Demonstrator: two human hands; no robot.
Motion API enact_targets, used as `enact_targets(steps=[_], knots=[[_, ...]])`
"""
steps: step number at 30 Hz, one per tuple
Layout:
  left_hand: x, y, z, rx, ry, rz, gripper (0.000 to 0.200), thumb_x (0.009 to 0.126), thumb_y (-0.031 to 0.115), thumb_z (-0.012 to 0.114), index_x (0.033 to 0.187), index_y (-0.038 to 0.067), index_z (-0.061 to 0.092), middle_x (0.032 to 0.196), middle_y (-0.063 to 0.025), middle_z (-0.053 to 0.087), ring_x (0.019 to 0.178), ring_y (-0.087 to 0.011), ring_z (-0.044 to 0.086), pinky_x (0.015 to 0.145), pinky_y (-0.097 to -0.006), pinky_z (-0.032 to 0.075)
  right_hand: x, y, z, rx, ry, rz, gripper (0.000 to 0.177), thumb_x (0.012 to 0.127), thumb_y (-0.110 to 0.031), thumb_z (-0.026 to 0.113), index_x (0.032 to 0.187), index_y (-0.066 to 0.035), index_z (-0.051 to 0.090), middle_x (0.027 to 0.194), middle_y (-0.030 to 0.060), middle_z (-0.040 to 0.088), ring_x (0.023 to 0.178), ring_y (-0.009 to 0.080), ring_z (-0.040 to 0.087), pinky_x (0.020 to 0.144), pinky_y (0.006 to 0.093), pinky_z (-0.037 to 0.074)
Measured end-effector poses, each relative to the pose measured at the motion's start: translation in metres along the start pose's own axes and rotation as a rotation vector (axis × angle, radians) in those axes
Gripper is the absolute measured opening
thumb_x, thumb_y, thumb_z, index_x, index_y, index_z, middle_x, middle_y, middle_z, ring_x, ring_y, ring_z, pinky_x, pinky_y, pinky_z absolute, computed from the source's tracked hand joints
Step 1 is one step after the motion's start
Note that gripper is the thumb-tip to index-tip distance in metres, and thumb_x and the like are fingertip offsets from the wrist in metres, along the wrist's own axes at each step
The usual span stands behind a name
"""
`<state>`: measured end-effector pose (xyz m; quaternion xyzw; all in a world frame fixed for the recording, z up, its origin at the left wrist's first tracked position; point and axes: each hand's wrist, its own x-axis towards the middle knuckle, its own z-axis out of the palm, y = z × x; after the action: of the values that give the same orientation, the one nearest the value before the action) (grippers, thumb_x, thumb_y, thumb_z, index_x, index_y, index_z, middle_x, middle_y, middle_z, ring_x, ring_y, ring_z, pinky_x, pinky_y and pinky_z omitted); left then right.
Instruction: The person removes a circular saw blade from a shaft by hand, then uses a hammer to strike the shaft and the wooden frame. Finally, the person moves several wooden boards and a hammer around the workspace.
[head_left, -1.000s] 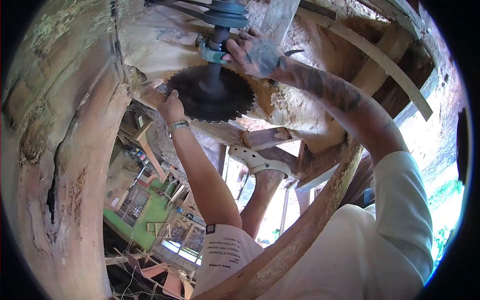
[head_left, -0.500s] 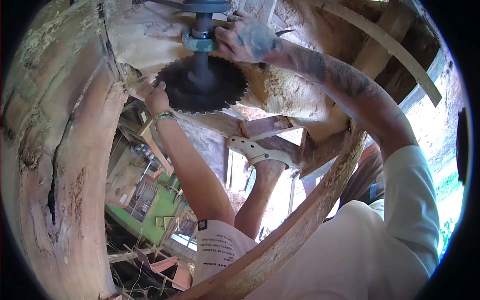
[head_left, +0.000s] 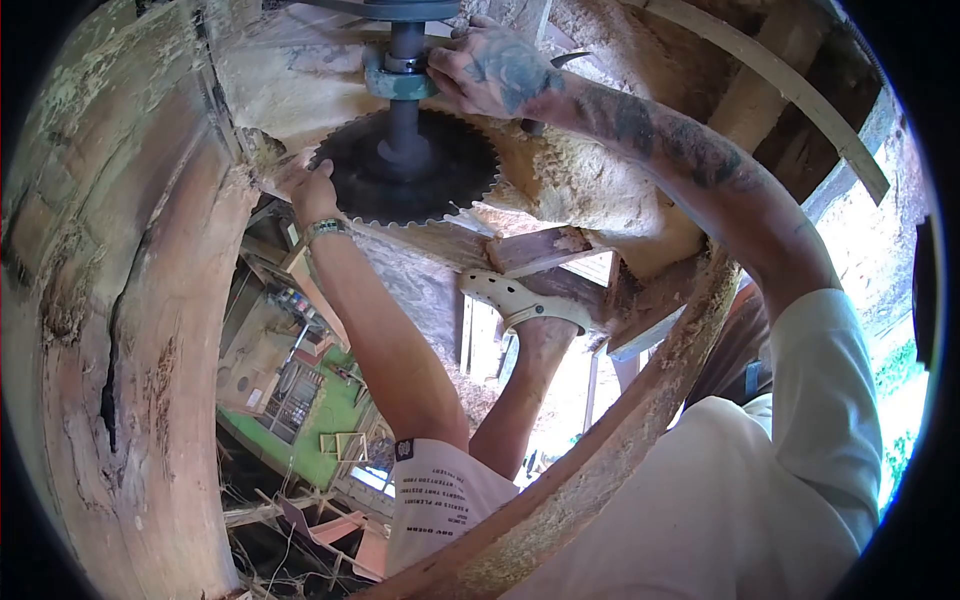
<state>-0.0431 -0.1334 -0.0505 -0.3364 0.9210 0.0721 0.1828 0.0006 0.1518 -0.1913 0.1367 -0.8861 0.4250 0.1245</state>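
A dark circular saw blade (head_left: 440,185) with a toothed rim sits on a metal shaft (head_left: 405,125) at the upper middle. My left hand (head_left: 316,190), with a watch on its wrist, is at the blade's left rim, fingers bent against the edge. My right hand (head_left: 485,68), tattooed on its back, lies closed beside the green collar (head_left: 400,83) on the shaft; its fingertips are partly hidden. Above the collar is a round dark pulley (head_left: 405,10). A curved dark point (head_left: 572,58) sticks out behind my right hand.
A large cracked log (head_left: 140,380) fills the left side. Sawdust-covered beams (head_left: 545,250) surround the blade. A foot in a pale clog (head_left: 515,300) rests below it. A curved wooden rail (head_left: 620,430) crosses in front of my body. Far below is a green floor (head_left: 335,400).
The view has shifted slightly. Both hands stay in nearly the same places at the blade and the collar. The blade's centre looks less smeared.
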Motion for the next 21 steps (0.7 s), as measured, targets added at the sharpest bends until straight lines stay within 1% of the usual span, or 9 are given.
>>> enact_targets(steps=[2,4,8,11,14,17,19,20,21], knots=[[0.009,-0.009,0.002,0.021,0.012,0.044,0.054,0.091,0.023,0.063,0.140,0.002,0.054,0.140,-0.0174,0.058,0.128,-0.0295,0.055,0.109,-0.0372,0.038,-0.001,-0.002,0.003,-0.023,0.068,-0.034,0.020,0.092,-0.024,0.054,0.081,-0.011,0.064,0.072,0.0094,0.068,0.071,0.0304,0.069,0.089,0.0457,0.052],[0.034,-0.030,0.009,0.032,0.063,0.146,0.055,0.092,0.024,0.063,0.141,0.002,0.053,0.140,-0.0179,0.057,0.130,-0.0293,0.054,0.109,-0.0372,0.038,0.002,-0.004,0.012,0.021,0.038,-0.007,0.017,0.089,-0.025,0.060,0.088,-0.008,0.060,0.068,0.0057,0.061,0.069,0.0293,0.066,0.076,0.0440,0.049],[0.042,-0.036,0.010,0.022,0.033,0.087,0.058,0.092,0.025,0.063,0.143,0.001,0.050,0.142,-0.0181,0.057,0.130,-0.0288,0.054,0.109,-0.0370,0.038,0.002,-0.011,0.025,-0.053,0.090,0.020,0.023,0.092,-0.029,0.056,0.092,-0.006,0.058,0.065,0.0042,0.056,0.064,0.0289,0.062,0.068,0.0439,0.047],[0.038,-0.030,0.007,0.072,0.017,0.085,0.059,0.092,0.025,0.063,0.144,-0.001,0.049,0.142,-0.0182,0.056,0.130,-0.0285,0.054,0.109,-0.0367,0.038,0.007,-0.024,0.007,0.101,-0.032,0.166,0.022,0.094,-0.026,0.054,0.092,-0.004,0.057,0.064,0.0054,0.055,0.061,0.0296,0.061,0.063,0.0430,0.046],[0.045,-0.039,0.010,0.008,0.041,0.097,0.058,0.092,0.025,0.064,0.142,-0.002,0.050,0.142,-0.0184,0.056,0.131,-0.0280,0.053,0.108,-0.0361,0.038,0.011,-0.040,-0.003,-0.091,0.086,0.002,0.020,0.096,-0.020,0.050,0.090,-0.002,0.056,0.062,0.0080,0.056,0.059,0.0314,0.062,0.057,0.0434,0.048],[0.036,-0.028,0.006,0.018,-0.012,-0.026,0.065,0.089,0.027,0.067,0.141,-0.006,0.048,0.144,-0.0218,0.052,0.134,-0.0301,0.049,0.111,-0.0363,0.035,0.017,-0.041,-0.010,0.228,-0.142,0.252,0.026,0.096,-0.025,0.053,0.094,-0.001,0.060,0.066,0.0138,0.064,0.065,0.0304,0.066,0.061,0.0439,0.050],[0.032,-0.017,-0.002,0.082,-0.088,-0.101,0.081,0.084,0.032,0.073,0.145,-0.010,0.039,0.149,-0.0276,0.045,0.141,-0.0354,0.041,0.117,-0.0378,0.028,0.013,-0.038,-0.009,0.144,-0.219,0.231,0.030,0.097,-0.029,0.053,0.096,0.000,0.058,0.064,0.0109,0.063,0.064,0.0291,0.066,0.060,0.0441,0.049],[0.035,-0.019,-0.002,0.068,-0.067,-0.054,0.080,0.084,0.032,0.073,0.145,-0.009,0.040,0.149,-0.0276,0.045,0.141,-0.0354,0.041,0.117,-0.0380,0.028,0.010,-0.035,-0.008,0.102,-0.257,0.219,0.032,0.098,-0.031,0.053,0.098,0.001,0.057,0.062,0.0095,0.062,0.064,0.0284,0.065,0.059,0.0443,0.049],[0.042,-0.029,0.001,0.055,-0.049,-0.009,0.080,0.084,0.033,0.073,0.144,-0.009,0.041,0.148,-0.0276,0.045,0.141,-0.0354,0.041,0.117,-0.0381,0.028,0.006,-0.031,-0.003,-0.010,-0.170,0.109,0.033,0.098,-0.032,0.053,0.097,0.001,0.056,0.061,0.0088,0.062,0.063,0.0281,0.065,0.063,0.0438,0.049]])
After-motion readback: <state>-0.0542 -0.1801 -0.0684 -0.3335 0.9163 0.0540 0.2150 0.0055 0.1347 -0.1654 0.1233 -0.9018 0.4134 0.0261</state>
